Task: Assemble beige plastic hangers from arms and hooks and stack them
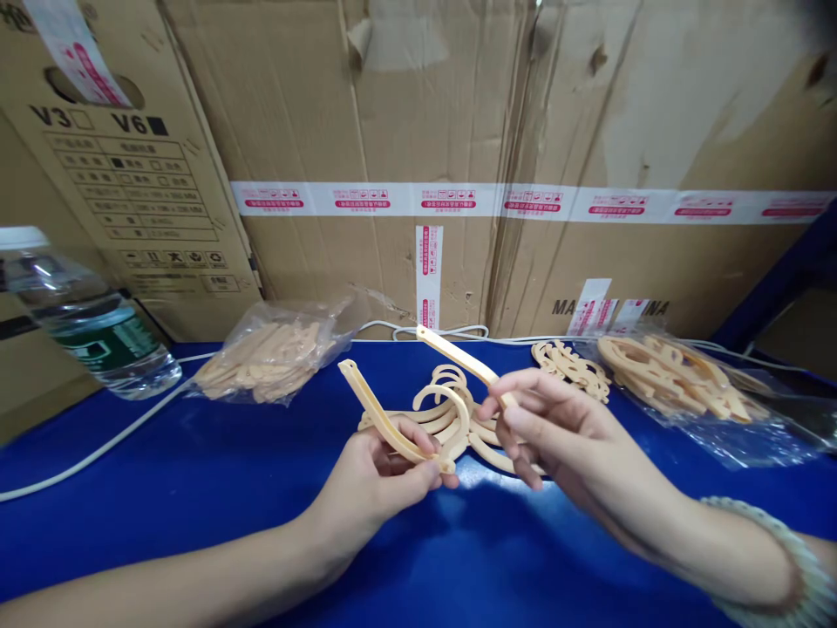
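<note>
My left hand (pixel 383 475) is closed on a beige plastic hanger arm (pixel 372 410) whose free end points up and to the left. My right hand (pixel 555 427) pinches a second beige plastic arm (pixel 454 353), a straight strip slanting up to the left. Both pieces meet low down above a small pile of curved beige hook parts (pixel 451 406) lying on the blue table (pixel 196 488). A pale bead bracelet (pixel 785 549) circles my right wrist.
A clear bag of beige strips (pixel 275 353) lies at the left, another bag of curved parts (pixel 680 379) at the right, with loose pieces (pixel 572 366) beside it. A water bottle (pixel 85 318) lies far left. Taped cardboard boxes (pixel 425 157) wall the back; a white cable (pixel 98 449) runs along the table.
</note>
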Demonstrator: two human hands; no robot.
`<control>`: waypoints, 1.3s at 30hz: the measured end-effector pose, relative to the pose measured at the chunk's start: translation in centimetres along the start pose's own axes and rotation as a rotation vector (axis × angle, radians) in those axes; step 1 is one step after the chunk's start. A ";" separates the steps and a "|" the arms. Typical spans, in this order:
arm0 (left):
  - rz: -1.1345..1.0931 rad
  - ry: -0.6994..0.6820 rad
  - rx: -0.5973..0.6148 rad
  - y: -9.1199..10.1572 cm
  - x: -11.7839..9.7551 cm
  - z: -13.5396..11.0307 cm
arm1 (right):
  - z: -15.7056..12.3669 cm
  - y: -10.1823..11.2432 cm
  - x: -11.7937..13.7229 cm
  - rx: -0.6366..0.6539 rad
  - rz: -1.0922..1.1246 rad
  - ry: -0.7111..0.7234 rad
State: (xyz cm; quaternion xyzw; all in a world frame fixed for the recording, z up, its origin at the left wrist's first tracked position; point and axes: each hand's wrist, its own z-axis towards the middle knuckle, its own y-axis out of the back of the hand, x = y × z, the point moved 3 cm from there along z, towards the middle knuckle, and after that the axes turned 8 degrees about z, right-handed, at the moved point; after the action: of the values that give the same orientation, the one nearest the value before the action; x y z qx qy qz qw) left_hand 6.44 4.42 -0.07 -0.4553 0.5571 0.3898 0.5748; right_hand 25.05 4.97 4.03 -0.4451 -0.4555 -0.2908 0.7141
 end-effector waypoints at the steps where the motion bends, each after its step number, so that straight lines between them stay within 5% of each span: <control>1: -0.010 -0.004 0.004 0.0 0.0 0.0 | -0.3 -0.1 -0.5 -0.002 0.043 -0.036; 12: -0.006 -0.063 0.043 -0.2 -0.2 0.0 | -0.8 0.1 -2.8 -0.109 0.295 -0.213; 19: 0.131 -0.067 0.076 -0.6 -0.4 -0.2 | -0.9 0.7 -3.4 -0.119 0.039 -0.131; 39: 0.225 -0.075 0.146 -0.9 -0.1 -0.4 | -1.1 -0.4 -4.0 0.042 0.031 -0.166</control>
State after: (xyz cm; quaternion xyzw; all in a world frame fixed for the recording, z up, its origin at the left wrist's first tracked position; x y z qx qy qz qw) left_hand 7.14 3.77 0.07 -0.3321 0.6095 0.4270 0.5796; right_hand 23.50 3.82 0.28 -0.4594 -0.5121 -0.2322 0.6876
